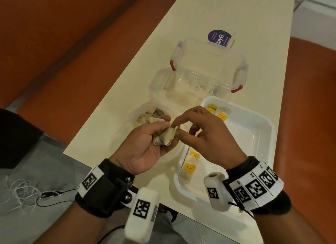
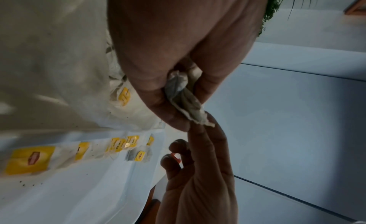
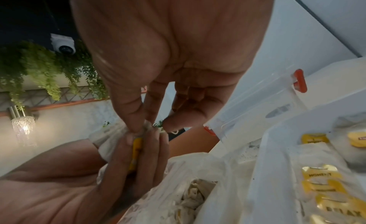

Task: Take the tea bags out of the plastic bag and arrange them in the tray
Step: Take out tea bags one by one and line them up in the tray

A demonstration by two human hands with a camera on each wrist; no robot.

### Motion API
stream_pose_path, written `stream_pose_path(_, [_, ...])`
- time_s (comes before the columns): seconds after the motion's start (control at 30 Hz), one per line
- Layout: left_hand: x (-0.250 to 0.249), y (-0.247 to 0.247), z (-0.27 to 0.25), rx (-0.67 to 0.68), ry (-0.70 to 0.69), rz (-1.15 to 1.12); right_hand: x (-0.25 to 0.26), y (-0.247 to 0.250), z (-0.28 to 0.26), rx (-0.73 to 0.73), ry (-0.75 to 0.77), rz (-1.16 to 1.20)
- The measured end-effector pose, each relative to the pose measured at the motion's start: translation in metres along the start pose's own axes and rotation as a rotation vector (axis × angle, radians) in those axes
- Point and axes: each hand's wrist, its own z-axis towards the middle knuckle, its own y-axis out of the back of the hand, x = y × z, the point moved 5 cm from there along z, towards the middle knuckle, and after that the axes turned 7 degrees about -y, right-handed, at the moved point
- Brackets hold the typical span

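Head view: the left hand, palm up, cups a small clump of tea bags above the worktop, between the open plastic bag of loose bags and the white tray. The right hand reaches across, its thumb and forefinger pinching one corner of the clump. A few tea bags with yellow tags already lie along the tray's left side, and a clear clip-lock container stands behind

Left wrist view: the left thumb and fingers are curled round the crumpled paper bags; the right forefinger touches their lower edge, the other right fingers loosely bent. Yellow tags show in the tray below

Right wrist view: the right fingers nip the top of a bag held against the left fingers, with a yellow tag wedged between them. The plastic bag gapes underneath

To separate one cleanly, I would judge it best to pull gently by the paper edge while the left hand eases its hold, so that strings do not snag and the thin paper does not tear, then lay it flat next to the row already in the tray
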Motion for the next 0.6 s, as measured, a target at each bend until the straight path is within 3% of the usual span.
stream_pose_path(0.13, [0.004,0.002,-0.001,-0.03,0.045,0.016,-0.006,0.006,-0.002,-0.032,-0.051,0.123])
stream_pose_path(0.3, [0.005,0.004,-0.001,-0.036,0.056,0.096,-0.013,0.01,-0.003,-0.023,-0.182,0.458])
stream_pose_path(0.6, [-0.006,-0.013,-0.003,0.074,-0.071,0.403,-0.021,0.009,0.002,-0.037,-0.348,0.797])
